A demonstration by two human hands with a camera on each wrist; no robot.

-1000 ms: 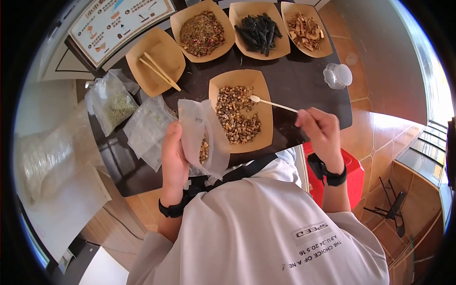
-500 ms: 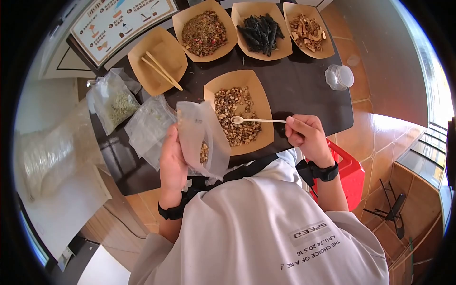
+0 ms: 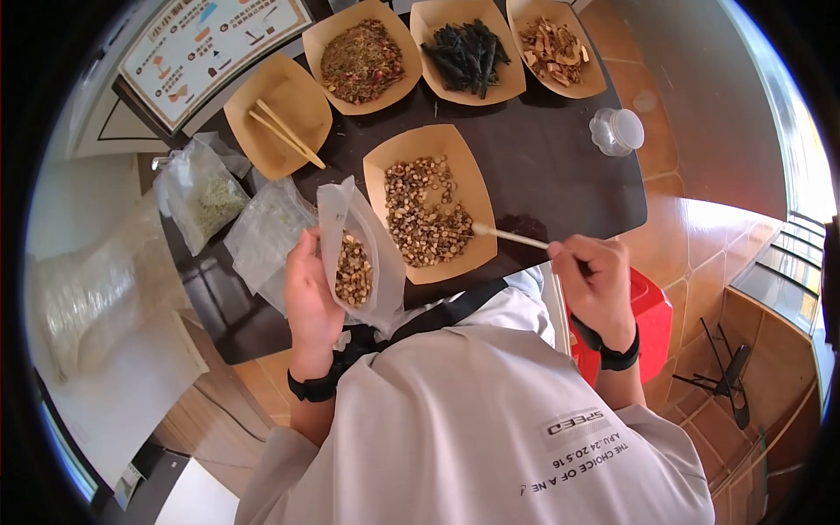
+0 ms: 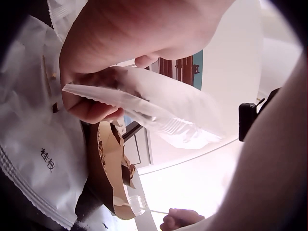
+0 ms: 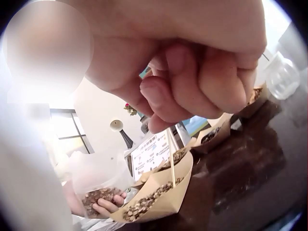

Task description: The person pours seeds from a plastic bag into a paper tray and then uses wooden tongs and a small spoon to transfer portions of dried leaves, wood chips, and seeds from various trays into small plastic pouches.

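Observation:
My left hand (image 3: 311, 302) grips a translucent plastic bag (image 3: 388, 293) by its side. Through the bag's gaping mouth a heap of brown chopped dried pieces (image 3: 353, 273) shows. Right of the bag sits a kraft paper tray (image 3: 477, 171) spread with the same kind of pieces, the bag overlapping its near left corner in the head view. My right hand (image 3: 599, 284) pinches the thin handle of a small pale spoon (image 3: 516, 238), whose bowl end is at the tray's right edge. The right wrist view shows curled fingers (image 5: 211, 86) above the spoon handle (image 5: 171, 159).
Along the back stand paper trays with tongs (image 3: 284, 136), a reddish herb mix (image 3: 363, 66), black strips (image 3: 465, 57) and tan slices (image 3: 556, 52). A lidded clear jar (image 3: 617, 131) is at the right. Filled and flat plastic bags (image 3: 267, 241) lie left, below a framed sign (image 3: 210, 57).
The spoon dipped left over the pieces in the tray, then moved back right to its edge with my right hand. The bag in my left hand has turned, its mouth showing more of the contents.

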